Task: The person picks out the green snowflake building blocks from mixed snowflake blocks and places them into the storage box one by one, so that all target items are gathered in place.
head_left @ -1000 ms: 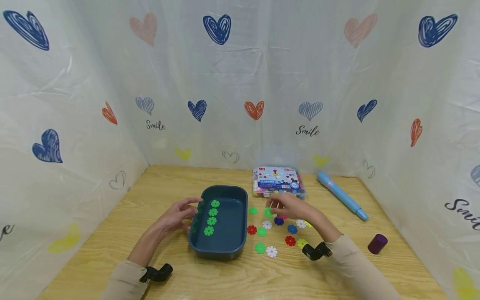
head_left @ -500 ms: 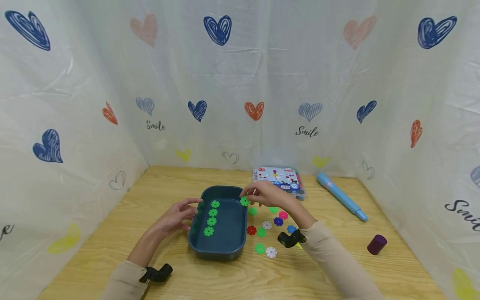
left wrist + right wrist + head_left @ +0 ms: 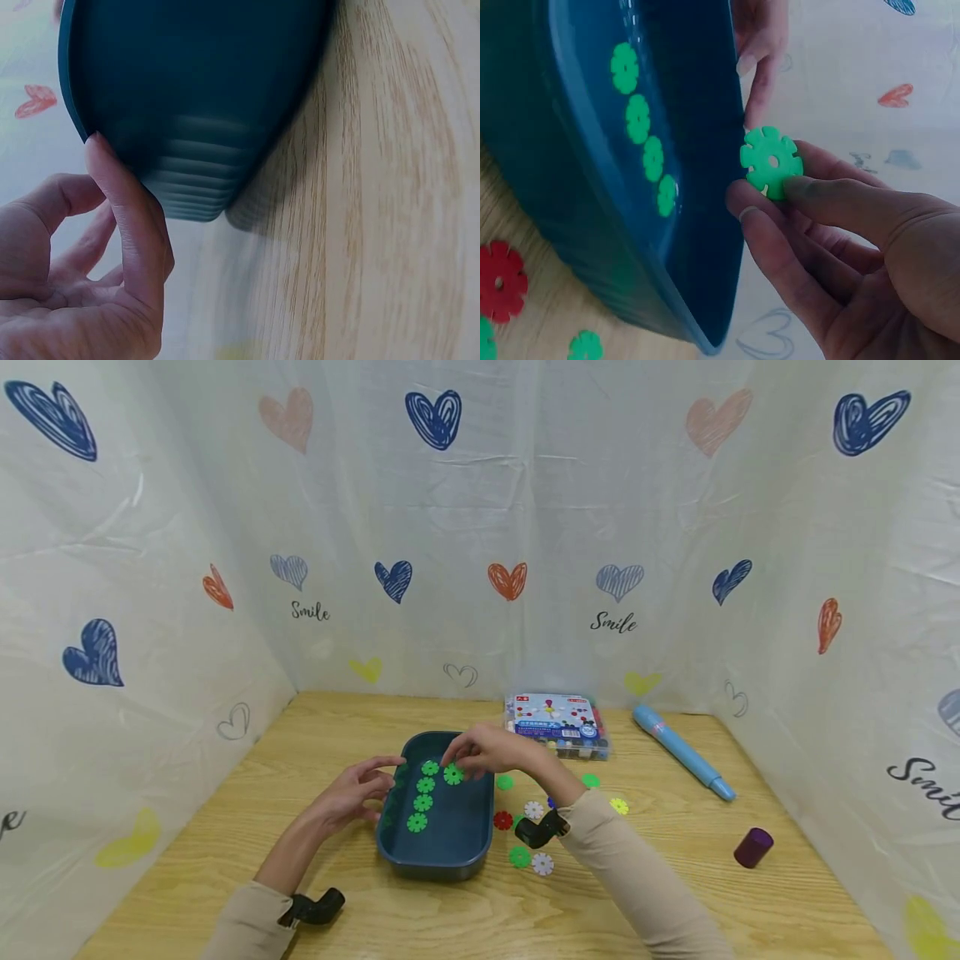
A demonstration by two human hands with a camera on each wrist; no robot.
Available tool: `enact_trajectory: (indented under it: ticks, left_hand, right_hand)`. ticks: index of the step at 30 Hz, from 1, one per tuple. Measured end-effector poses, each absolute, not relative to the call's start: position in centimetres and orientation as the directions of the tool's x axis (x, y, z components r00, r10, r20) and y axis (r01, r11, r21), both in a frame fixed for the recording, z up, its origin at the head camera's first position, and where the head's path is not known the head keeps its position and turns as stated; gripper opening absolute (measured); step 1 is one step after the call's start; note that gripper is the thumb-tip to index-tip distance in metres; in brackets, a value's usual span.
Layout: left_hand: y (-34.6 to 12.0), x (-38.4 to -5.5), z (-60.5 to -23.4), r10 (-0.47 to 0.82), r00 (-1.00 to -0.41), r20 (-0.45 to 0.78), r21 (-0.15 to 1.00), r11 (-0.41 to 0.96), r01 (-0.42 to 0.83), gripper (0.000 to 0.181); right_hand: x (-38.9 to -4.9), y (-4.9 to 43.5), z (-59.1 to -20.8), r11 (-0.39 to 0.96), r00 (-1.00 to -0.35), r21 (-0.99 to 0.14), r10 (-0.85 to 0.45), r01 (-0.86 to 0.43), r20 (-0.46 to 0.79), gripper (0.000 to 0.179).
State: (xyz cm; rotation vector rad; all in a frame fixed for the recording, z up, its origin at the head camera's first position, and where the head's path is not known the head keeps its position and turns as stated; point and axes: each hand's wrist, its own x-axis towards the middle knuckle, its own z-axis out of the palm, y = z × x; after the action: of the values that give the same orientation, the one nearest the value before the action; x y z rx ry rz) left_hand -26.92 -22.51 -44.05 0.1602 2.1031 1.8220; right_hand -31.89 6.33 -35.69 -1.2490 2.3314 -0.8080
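A dark blue rectangular tub (image 3: 459, 831) stands on the table. Inside it, several green notched discs (image 3: 423, 802) lie in a row along the left side. My right hand (image 3: 495, 750) is over the far part of the tub. Its thumb and fingertips pinch another green notched disc (image 3: 755, 161) by the edge, to the right of the row in the head view. My left hand (image 3: 352, 795) is at the tub's left side, one finger reaching the rim (image 3: 67, 90) and the others loosely bent outside.
To the tub's right lie loose discs, among them a red disc (image 3: 503, 820), a white disc (image 3: 542, 864) and a yellow disc (image 3: 619, 807), some hidden by my right forearm. Behind are a clear box of parts (image 3: 558, 727) and a light blue tube (image 3: 686, 754). A purple cylinder (image 3: 753, 847) lies at right.
My right hand has carried the green disc leftward from the loose discs, across the tub's right rim, to above the inside. My left hand has stayed at the left rim.
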Motion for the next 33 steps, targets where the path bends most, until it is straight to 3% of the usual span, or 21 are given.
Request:
enact_trajectory:
  ticks: [33]
  left_hand:
    - [-22.6,-27.0,-43.9,0.303,-0.933,-0.192,0.972,0.19,-0.139,0.049]
  right_hand:
    - [-33.1,-0.5,-39.4,0.462,-0.457,-0.728,-0.86,-0.507,-0.227,0.023]
